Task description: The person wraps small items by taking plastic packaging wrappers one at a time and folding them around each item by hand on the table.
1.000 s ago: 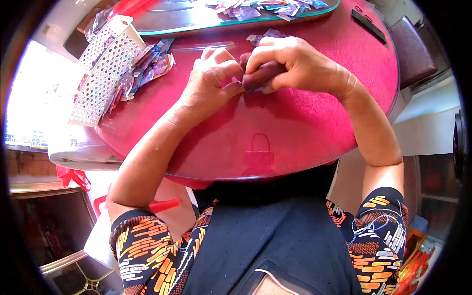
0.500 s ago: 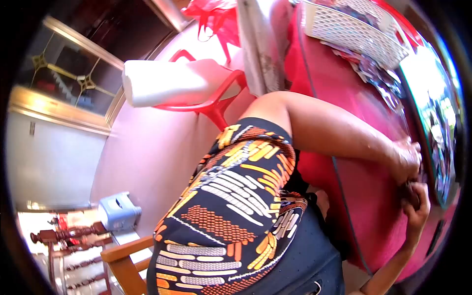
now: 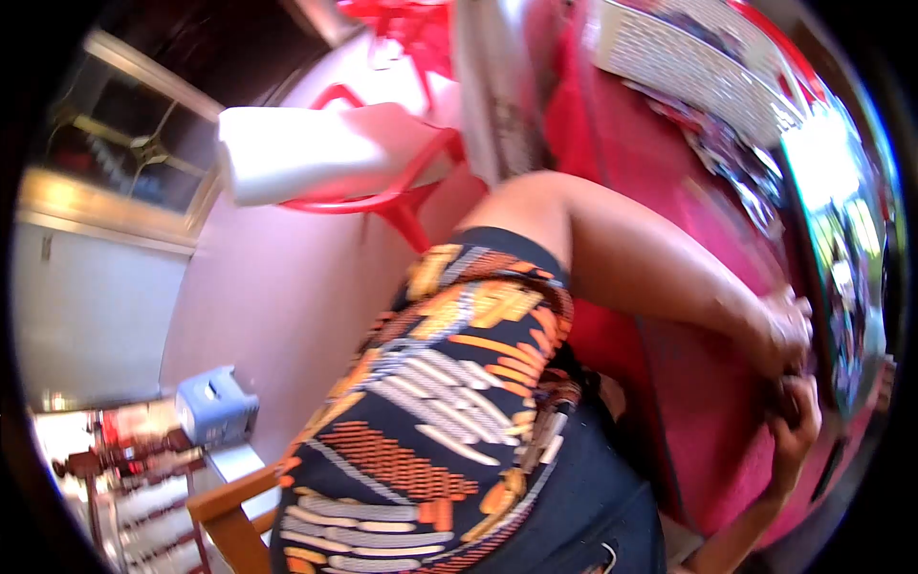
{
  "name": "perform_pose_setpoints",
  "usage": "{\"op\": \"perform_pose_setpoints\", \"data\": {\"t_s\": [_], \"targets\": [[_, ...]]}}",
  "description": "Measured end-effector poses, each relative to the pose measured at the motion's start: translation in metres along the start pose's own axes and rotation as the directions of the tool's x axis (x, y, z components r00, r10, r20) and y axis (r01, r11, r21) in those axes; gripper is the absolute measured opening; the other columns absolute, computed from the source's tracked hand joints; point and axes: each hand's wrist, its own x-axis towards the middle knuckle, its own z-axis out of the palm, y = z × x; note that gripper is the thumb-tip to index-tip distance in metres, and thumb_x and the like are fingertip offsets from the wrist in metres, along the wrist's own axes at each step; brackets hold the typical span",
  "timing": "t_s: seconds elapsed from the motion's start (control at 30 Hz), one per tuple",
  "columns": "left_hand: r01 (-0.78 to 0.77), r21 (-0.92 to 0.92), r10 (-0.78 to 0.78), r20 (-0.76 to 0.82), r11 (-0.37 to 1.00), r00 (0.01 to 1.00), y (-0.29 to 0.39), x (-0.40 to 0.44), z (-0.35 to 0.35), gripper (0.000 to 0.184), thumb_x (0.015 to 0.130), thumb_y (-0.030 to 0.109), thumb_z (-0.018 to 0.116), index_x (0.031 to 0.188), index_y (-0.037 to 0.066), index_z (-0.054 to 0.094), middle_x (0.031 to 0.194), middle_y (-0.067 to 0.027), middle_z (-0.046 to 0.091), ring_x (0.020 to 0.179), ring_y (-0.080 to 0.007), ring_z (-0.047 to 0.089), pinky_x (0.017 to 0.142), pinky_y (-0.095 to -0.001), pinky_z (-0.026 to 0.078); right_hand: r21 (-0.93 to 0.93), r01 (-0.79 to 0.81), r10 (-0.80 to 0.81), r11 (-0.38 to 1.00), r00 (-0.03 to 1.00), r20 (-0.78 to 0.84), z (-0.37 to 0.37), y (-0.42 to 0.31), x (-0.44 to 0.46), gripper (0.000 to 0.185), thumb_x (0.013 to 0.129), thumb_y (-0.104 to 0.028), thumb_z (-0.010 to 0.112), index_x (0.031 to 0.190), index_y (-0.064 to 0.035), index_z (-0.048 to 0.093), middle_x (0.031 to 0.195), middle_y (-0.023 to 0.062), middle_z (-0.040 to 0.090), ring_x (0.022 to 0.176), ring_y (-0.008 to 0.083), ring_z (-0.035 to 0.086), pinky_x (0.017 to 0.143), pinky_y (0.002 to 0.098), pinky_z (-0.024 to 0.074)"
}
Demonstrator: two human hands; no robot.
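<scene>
The picture is turned sideways and blurred. My left hand (image 3: pixel 786 330), at the end of the arm with the patterned sleeve (image 3: pixel 421 383), is over the red-covered table (image 3: pixel 669 182) with its fingers bent inward. Close below it in the picture, my right hand (image 3: pixel 796 421) has its fingers curled. The two hands nearly meet at the fingertips. Something small and dark seems to lie between them, too blurred to name. Beside the hands is a shiny, glass-like surface (image 3: pixel 841 383) with dark and bright shapes on it.
On the table, a white perforated basket (image 3: pixel 688 81) holds several items, with a pile of shiny packets (image 3: pixel 736 167) beside it. A red plastic chair (image 3: pixel 411 206) bears a white object (image 3: pixel 287 158). A blue stool (image 3: pixel 215 407) and a wooden chair arm (image 3: pixel 234 493) are behind me.
The view has shifted slightly and become blurrier. Both hands remain close together, and the right fingers look a little more curled.
</scene>
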Motion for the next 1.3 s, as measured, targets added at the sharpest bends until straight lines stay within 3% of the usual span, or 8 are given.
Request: {"op": "perform_pose_setpoints", "data": {"t_s": [0.13,0.33,0.4,0.63,0.9,1.03,1.13,1.3], "targets": [[-0.057,-0.004,0.057,-0.056,0.998,0.997,0.003,-0.023,-0.032,0.019,0.082,0.039,0.074,0.094,0.026,0.083,0.1,-0.0068,0.073,0.099,-0.0325,0.067,0.078,-0.0496,0.053,-0.146,0.017,-0.008,0.989,0.998,0.062,-0.01,-0.01,0.005,0.035,0.07,0.003,0.071,0.104,-0.0016,0.068,0.096,0.0079,0.059,0.087,0.0208,0.062,0.078,0.0318,0.0505],[-0.167,-0.052,0.157,-0.168,0.984,0.973,-0.005,-0.038,-0.036,0.025,0.073,0.003,0.08,0.095,0.013,0.076,0.101,-0.0089,0.066,0.103,-0.0342,0.061,0.089,-0.0466,0.051,-0.283,0.053,-0.05,0.958,0.999,0.018,-0.017,-0.021,0.005,0.037,0.068,-0.003,0.079,0.104,-0.0094,0.074,0.098,0.0098,0.072,0.087,0.0277,0.071,0.082,0.0386,0.0575],[-0.209,-0.061,0.194,-0.191,0.976,0.962,-0.011,-0.035,-0.033,0.024,0.073,0.004,0.082,0.094,0.011,0.074,0.1,-0.0095,0.065,0.101,-0.0361,0.06,0.09,-0.0483,0.05,-0.303,0.231,-0.258,0.925,0.965,-0.05,-0.001,-0.011,0.015,0.039,0.072,-0.01,0.085,0.109,-0.0148,0.074,0.101,0.0096,0.07,0.093,0.0312,0.071,0.082,0.0414,0.0573],[-0.212,-0.117,0.213,-0.007,0.97,0.977,0.0,-0.017,-0.045,0.016,0.078,0.005,0.075,0.092,0.006,0.067,0.098,-0.0106,0.063,0.101,-0.0321,0.059,0.093,-0.0445,0.046,-0.377,0.026,-0.023,0.926,1.0,0.013,-0.018,-0.006,0.004,0.032,0.073,-0.024,0.082,0.103,-0.0161,0.074,0.093,0.0085,0.074,0.093,0.0314,0.073,0.076,0.0472,0.0556],[-0.153,-0.125,0.148,-0.045,0.98,0.988,-0.003,-0.037,-0.05,0.011,0.081,0.001,0.07,0.091,0.003,0.065,0.097,-0.0085,0.064,0.1,-0.0276,0.059,0.093,-0.0404,0.046,-0.442,0.094,-0.093,0.892,0.995,0.024,0.015,-0.011,0.036,0.036,0.081,-0.039,0.082,0.116,-0.0304,0.079,0.099,0.0038,0.08,0.094,0.0298,0.075,0.077,0.0476,0.0566],[-0.17,-0.106,0.173,0.018,0.98,0.985,-0.024,-0.038,-0.052,0.01,0.083,0.001,0.068,0.093,0.003,0.065,0.098,-0.0084,0.064,0.097,-0.0276,0.059,0.093,-0.0404,0.047,-0.453,0.036,0.044,0.891,0.985,0.165,-0.011,-0.005,0.037,0.031,0.081,-0.042,0.083,0.107,-0.024,0.08,0.098,0.0007,0.079,0.093,0.0227,0.074,0.077,0.0423,0.0552],[-0.15,-0.166,0.15,-0.012,0.975,0.989,-0.027,-0.038,-0.047,0.009,0.082,0.005,0.069,0.089,0.006,0.065,0.096,-0.0077,0.061,0.098,-0.0267,0.055,0.091,-0.0407,0.044,-0.444,0.17,-0.216,0.88,0.975,-0.054,0.009,0.012,0.056,0.033,0.077,-0.037,0.083,0.108,-0.0287,0.08,0.101,-0.0013,0.079,0.095,0.0228,0.074,0.079,0.0424,0.0552],[-0.1,-0.234,0.104,0.006,0.967,0.995,-0.031,-0.04,-0.045,0.007,0.085,0.002,0.068,0.091,0.004,0.066,0.099,-0.0078,0.062,0.102,-0.0249,0.056,0.094,-0.0379,0.045,-0.282,0.225,-0.174,0.933,0.966,0.194,0.018,0.02,0.077,0.046,0.069,-0.023,0.085,0.115,-0.0281,0.08,0.104,0.0007,0.079,0.095,0.0227,0.072,0.08,0.0416,0.0528]]}}
